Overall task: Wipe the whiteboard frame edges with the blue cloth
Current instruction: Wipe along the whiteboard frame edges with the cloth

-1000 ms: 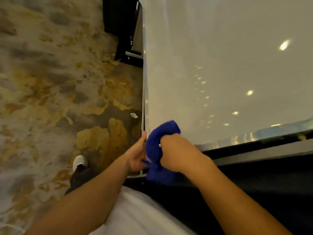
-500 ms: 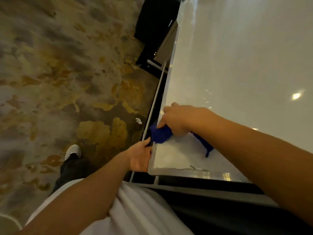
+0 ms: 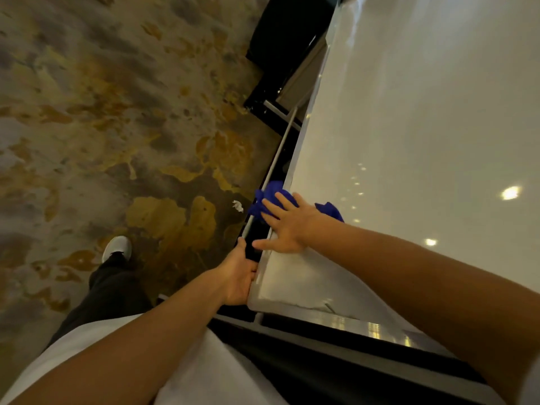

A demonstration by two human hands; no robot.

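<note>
Head view: right hand (image 3: pixel 287 226), grip spread flat, presses blue cloth (image 3: pixel 270 197) on whiteboard frame (image 3: pixel 295 168); left hand (image 3: pixel 238 276) grip clasps the frame edge below it.

White shirt (image 3: pixel 187 372); dark trousers (image 3: pixel 111 290); white shoe (image 3: pixel 117 248)

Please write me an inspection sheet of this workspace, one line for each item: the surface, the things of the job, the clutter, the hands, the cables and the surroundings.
Surface: glossy white whiteboard panel, ceiling lights reflected in it.
Job's things: crumpled blue cloth over the whiteboard's pale frame edge.
Clutter: small white paper scrap on the floor.
Hands: right hand spread flat on the cloth; left hand grips the frame near the lower corner.
Cables: nothing seen.
Surroundings: mottled brown-yellow carpet; black stand base.
</note>
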